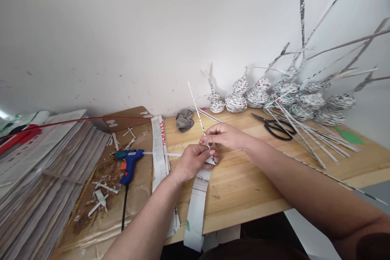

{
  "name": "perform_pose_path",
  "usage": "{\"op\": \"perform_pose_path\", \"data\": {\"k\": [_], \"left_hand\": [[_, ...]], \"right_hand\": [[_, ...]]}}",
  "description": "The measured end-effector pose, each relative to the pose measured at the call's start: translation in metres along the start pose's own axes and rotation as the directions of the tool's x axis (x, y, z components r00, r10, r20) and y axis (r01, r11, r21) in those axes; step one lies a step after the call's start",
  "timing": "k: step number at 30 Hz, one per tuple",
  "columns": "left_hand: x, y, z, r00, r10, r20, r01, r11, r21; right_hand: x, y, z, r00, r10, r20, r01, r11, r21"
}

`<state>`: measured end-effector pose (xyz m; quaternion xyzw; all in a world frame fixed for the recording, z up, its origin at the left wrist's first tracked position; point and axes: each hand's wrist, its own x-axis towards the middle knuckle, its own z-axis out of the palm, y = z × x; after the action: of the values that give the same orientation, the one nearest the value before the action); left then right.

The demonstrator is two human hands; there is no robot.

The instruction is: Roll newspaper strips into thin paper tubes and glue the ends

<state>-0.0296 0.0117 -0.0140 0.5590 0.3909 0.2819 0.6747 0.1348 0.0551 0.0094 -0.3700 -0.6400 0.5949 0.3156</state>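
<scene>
A strip of newspaper [196, 207] hangs over the table's front edge, and its upper end is rolled into a thin paper tube [198, 115] that points up and away from me. My left hand [195, 160] is closed around the wider, lower end of the roll, where strip and tube meet. Just above it, my right hand [224, 135] pinches the tube between thumb and fingers. The fingers partly hide the rolled section. To the left lies a stack of flat newspaper strips [157, 142].
A blue glue gun [131, 166] rests on stained cardboard [91, 227] beside stacked newspapers [57, 170]. Black scissors [278, 128], loose paper tubes [313, 142] and a grey cloth [184, 120] lie on the wooden table [243, 195]. Several woven gourd shapes [236, 101] line the wall.
</scene>
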Motion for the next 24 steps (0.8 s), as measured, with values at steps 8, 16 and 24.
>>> {"op": "perform_pose_path", "data": {"k": [8, 16, 24], "left_hand": [[-0.001, 0.000, 0.000, 1.000, 0.005, 0.006, -0.005, 1.000, 0.024], [0.001, -0.001, -0.001, 0.999, 0.022, 0.029, -0.023, 0.999, 0.024], [-0.004, 0.008, -0.001, 0.995, 0.076, 0.057, -0.073, 0.996, -0.052]], "right_hand": [[0.000, -0.003, 0.002, 0.993, -0.015, -0.116, 0.013, 1.000, -0.018], [0.000, -0.001, 0.003, 0.982, -0.049, -0.182, 0.046, 0.999, -0.019], [0.008, 0.013, -0.002, 0.974, -0.055, -0.218, 0.062, 0.998, 0.024]]}}
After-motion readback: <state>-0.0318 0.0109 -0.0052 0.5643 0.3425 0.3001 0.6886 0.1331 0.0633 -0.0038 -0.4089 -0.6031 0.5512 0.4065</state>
